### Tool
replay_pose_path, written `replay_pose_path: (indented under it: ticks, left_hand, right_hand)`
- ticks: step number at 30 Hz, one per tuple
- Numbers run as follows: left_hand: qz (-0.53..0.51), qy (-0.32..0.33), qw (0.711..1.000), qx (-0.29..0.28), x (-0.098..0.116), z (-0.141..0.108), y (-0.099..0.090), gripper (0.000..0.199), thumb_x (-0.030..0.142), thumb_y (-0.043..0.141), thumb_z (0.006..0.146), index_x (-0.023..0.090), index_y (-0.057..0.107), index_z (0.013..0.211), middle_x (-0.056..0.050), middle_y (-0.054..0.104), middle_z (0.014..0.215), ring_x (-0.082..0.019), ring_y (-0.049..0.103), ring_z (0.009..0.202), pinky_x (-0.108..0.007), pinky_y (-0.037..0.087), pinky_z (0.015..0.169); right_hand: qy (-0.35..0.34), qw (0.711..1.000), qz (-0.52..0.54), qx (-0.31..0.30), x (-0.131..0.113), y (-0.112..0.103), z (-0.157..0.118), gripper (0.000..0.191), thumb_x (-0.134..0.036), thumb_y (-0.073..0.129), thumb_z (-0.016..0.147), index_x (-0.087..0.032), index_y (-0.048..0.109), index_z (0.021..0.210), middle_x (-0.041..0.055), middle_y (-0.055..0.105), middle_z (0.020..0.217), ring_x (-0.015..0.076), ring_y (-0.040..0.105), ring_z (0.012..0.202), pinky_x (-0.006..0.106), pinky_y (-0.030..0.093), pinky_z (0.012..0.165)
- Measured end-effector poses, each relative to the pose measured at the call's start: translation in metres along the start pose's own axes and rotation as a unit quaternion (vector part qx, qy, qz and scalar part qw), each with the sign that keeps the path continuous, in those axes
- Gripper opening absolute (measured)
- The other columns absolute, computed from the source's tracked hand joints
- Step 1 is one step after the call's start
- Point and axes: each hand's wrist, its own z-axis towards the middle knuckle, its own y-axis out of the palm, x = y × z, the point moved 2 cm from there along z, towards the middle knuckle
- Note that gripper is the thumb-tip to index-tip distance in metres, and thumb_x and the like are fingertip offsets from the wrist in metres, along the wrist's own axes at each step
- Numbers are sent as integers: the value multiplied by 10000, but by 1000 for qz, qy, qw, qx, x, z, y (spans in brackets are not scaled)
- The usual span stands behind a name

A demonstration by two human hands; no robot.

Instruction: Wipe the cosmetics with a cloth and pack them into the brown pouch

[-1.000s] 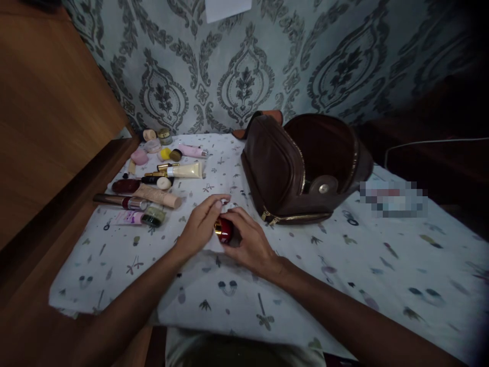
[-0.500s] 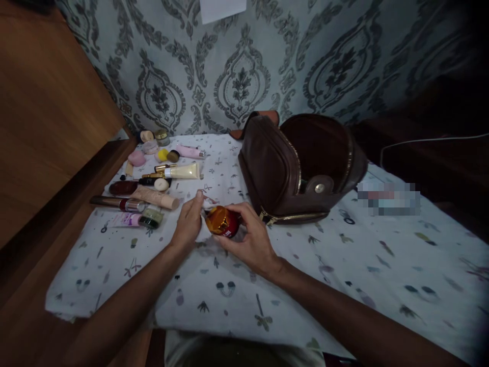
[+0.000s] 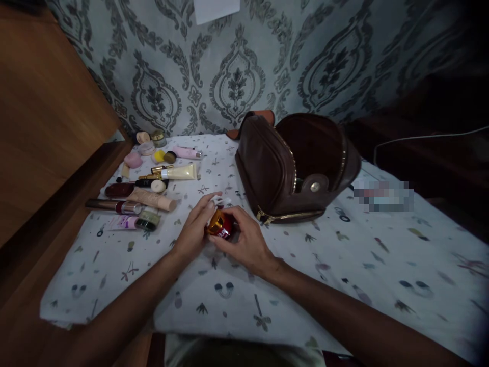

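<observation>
My right hand (image 3: 250, 239) is wrapped round a small red cosmetic jar (image 3: 228, 227) with a shiny gold lid, tilted toward the left. My left hand (image 3: 194, 224) is closed on a crumpled white wipe (image 3: 221, 201) and presses it against the lid's left side. Part of the wipe is hidden behind the fingers. Both hands are just above the patterned cloth (image 3: 225, 316). Just beyond them, to the right, stands a dark brown leather bag (image 3: 263, 158) with its zipped top open.
Several cosmetics lie at the left, among them a cream tube (image 3: 179, 172), a beige tube (image 3: 153, 199), a green-lidded jar (image 3: 148, 219) and a pink sponge (image 3: 133, 160). A wooden panel (image 3: 49, 92) borders the left side. Farther right lies a blurred-out item (image 3: 384, 197).
My left hand has moved in over the gold lid with the white wipe, its fingers now curled round it. The jar stays in my right hand. The view has shifted slightly.
</observation>
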Motion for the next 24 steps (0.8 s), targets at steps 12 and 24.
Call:
replay_pose_path:
  ticks: [12,24]
  left_hand:
    - [208,124,969,-56,17,7,-14,195,324,614,867,192,644,1008,-36,697,982,-196,627,943,-301,481,859]
    - [410,331,835,-158,33,-10,-6,224,224,452,992,219,630,1129,-94,671,1143,-227,599,1114,-398,461,989]
  right_hand:
    - [-43,997,-60,11,6,-6,3,388,-244,762,693,-216,574,1032,52,626,962,217,624,871,344,529,776]
    - [73,995,-73,6,11,-8,9,236,-278,704,641,-210,511,760,-5,547,759,175,530,696,311,456,655]
